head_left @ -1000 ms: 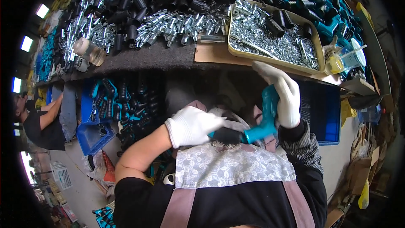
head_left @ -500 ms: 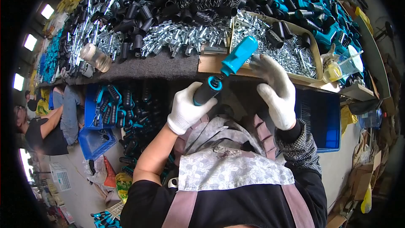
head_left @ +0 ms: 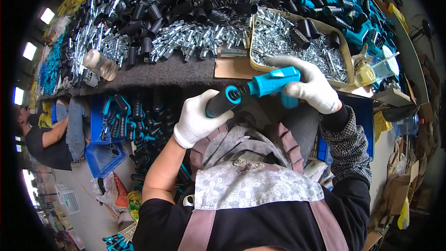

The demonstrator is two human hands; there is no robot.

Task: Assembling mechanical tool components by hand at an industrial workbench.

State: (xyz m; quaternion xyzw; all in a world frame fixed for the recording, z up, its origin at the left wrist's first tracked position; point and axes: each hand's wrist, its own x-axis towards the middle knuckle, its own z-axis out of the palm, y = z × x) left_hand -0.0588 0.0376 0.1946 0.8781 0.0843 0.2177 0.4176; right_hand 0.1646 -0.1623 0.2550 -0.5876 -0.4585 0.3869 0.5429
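My left hand [head_left: 193, 120], in a white glove, is wrapped round a black cylindrical tube [head_left: 217, 107] with a teal ring at its open end. A dark coil spring [head_left: 242, 92] sticks out of that end toward the teal tool housing [head_left: 273, 83]. My right hand [head_left: 318, 86], also gloved, grips the housing from the right. The housing's narrow neck faces the tube, with a short gap bridged by the spring. Both parts are held in the air in front of the bench edge, over my lap.
Behind my hands, the bench [head_left: 153, 75] bears heaps of metal pins, black tubes, springs and teal housings. A tray [head_left: 254, 67] of small metal parts stands beyond my right hand. Left are a bottle [head_left: 101, 65], a blue crate [head_left: 100, 132] and a seated person [head_left: 51, 142].
My right hand has gone from open beside the teal housing to gripping it. The housing has tilted from pointing up to lying nearly level, rightward. My left hand has shifted slightly left with the tube.
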